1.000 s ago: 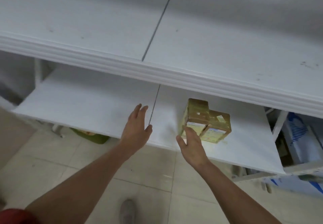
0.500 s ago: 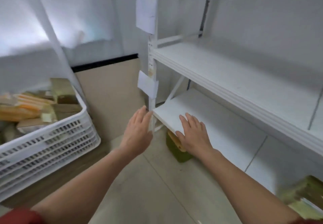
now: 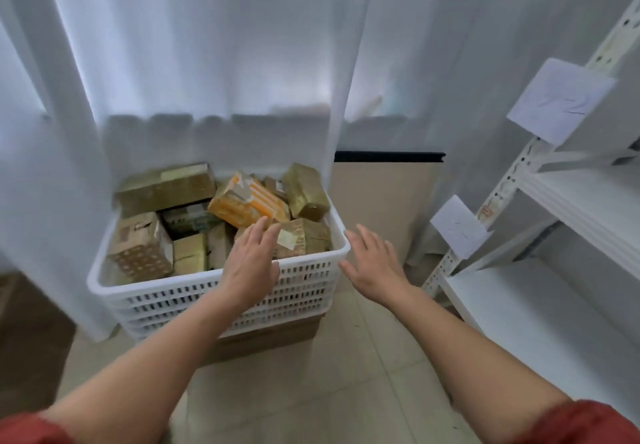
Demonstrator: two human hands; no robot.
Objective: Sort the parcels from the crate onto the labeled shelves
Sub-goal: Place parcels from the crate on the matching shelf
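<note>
We face a white slatted crate (image 3: 214, 291) that sits on a brown cardboard box (image 3: 263, 339) on the tiled floor (image 3: 329, 391), in front of a pale curtain (image 3: 207, 45); the crate is heaped with parcels. A long brown parcel (image 3: 166, 189) lies across the back left; an orange parcel (image 3: 249, 203) tilts in the middle; a taped brown parcel (image 3: 306, 191) leans at the back right corner; a patterned box (image 3: 142, 249) stands at the front left.

Our left hand (image 3: 251, 263) reaches over the crate's near rim, fingers straight and close together, holding nothing; its fingertips lie beside a brown parcel with a pale label (image 3: 304, 239), and we cannot tell whether they touch it. Our right hand (image 3: 372, 263) hovers just outside the crate's right corner, fingers loosely spread, holding nothing.

To the right stands a white shelf unit; its lower shelf (image 3: 554, 333) and upper shelf (image 3: 595, 201) show bare boards. Two paper labels hang on the perforated post (image 3: 502, 194), the upper label (image 3: 561, 101) and the lower label (image 3: 457, 227); their writing is too blurred to read. Red sleeves (image 3: 588, 423) show at the bottom edge.
</note>
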